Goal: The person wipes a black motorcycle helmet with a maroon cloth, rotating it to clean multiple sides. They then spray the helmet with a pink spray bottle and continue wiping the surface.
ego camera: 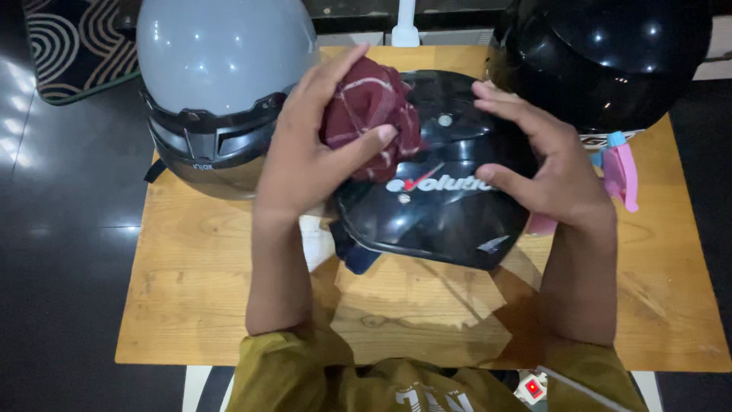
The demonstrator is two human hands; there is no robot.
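The left hand [305, 156] has its grip pinching a maroon cloth [371, 114] on the black helmet [442, 206] at mid-table [229, 305]; the right hand [545, 164], grip spread, steadies the helmet's side. The near table edge lies bare.

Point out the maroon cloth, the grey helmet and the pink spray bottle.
maroon cloth [371, 114], head view, on its bunched middle.
grey helmet [221, 53], head view, on the top of its shell.
pink spray bottle [621, 172], head view, on its pink trigger head.

3 helmets [438, 191], 1 cloth [370, 114], 1 spray bottle [621, 172]
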